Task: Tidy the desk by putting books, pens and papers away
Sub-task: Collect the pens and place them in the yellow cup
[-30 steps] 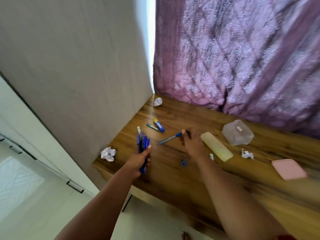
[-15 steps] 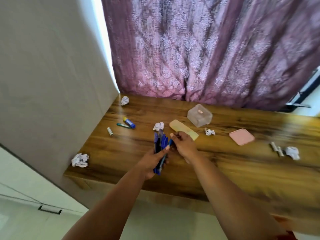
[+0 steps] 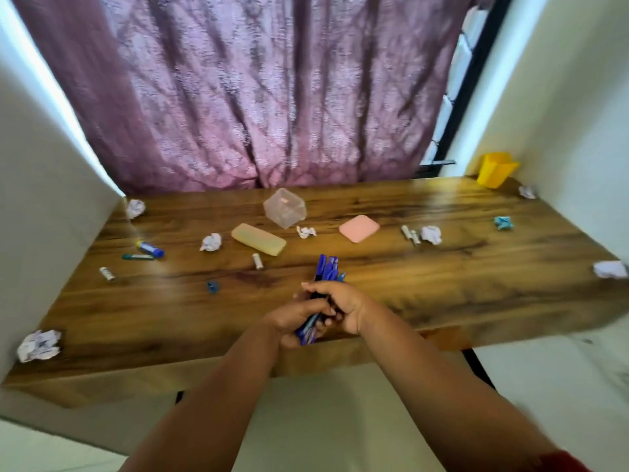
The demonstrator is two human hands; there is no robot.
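Head view: a wooden bench (image 3: 442, 287) runs along a purple curtain (image 3: 272, 97).
Left hand (image 3: 292, 318): fingers curled round the lower part of a bundle of blue pens (image 3: 325, 272), above the bench's near edge.
Right hand (image 3: 340, 303): fingers wrapped round the same bundle from the right, touching the left hand.
Pens: tips point away from the person, tilted upward.
Papers: crumpled balls lie scattered, one at the near left corner (image 3: 39, 345), one beside a yellow pencil case (image 3: 258, 239).
Other items: clear box (image 3: 285, 207), pink lid (image 3: 359, 228), yellow cup (image 3: 495, 170) at the far right corner.
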